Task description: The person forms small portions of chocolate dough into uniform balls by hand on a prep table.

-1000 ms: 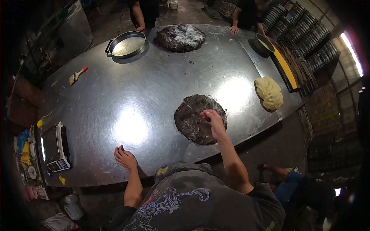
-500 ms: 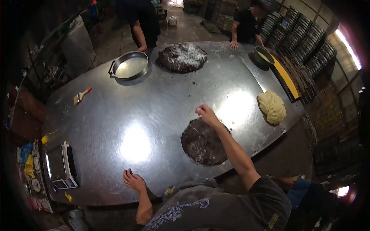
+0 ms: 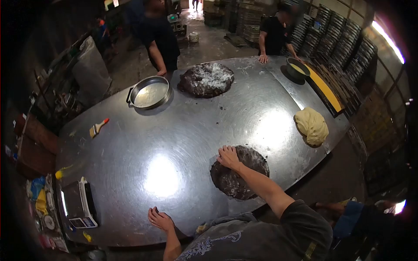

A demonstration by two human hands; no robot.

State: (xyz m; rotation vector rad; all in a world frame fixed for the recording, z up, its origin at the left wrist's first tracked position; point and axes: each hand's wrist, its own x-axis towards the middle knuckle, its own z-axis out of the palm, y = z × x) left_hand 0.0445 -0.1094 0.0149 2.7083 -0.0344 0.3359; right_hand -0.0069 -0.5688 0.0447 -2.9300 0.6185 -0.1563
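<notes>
A flat, round mass of dark dough (image 3: 248, 185) lies on the metal table near the front edge, with whitish streaks on it. My right hand (image 3: 228, 157) rests on its upper left part, palm down, fingers slightly spread and holding nothing. Off to the left, close to the front edge, my left hand (image 3: 161, 219) hovers at or just above the table, fingers curved and apart, with nothing in it. A larger dark dough mass (image 3: 207, 80) dusted with white powder sits at the far side. Pale yellow dough (image 3: 311, 126) lies at the right.
The metal table (image 3: 130, 152) carries a round pan (image 3: 150, 92), a brush (image 3: 99, 128), a scale (image 3: 79, 204), a bowl of yellow liquid (image 3: 298, 69) and a yellow strip (image 3: 325, 91). Two people (image 3: 163, 43) (image 3: 275, 37) stand at the far edge.
My right hand has come down from above the far edge of the dark dough onto its surface, and its fingers have opened out. The whole view has shifted slightly.
</notes>
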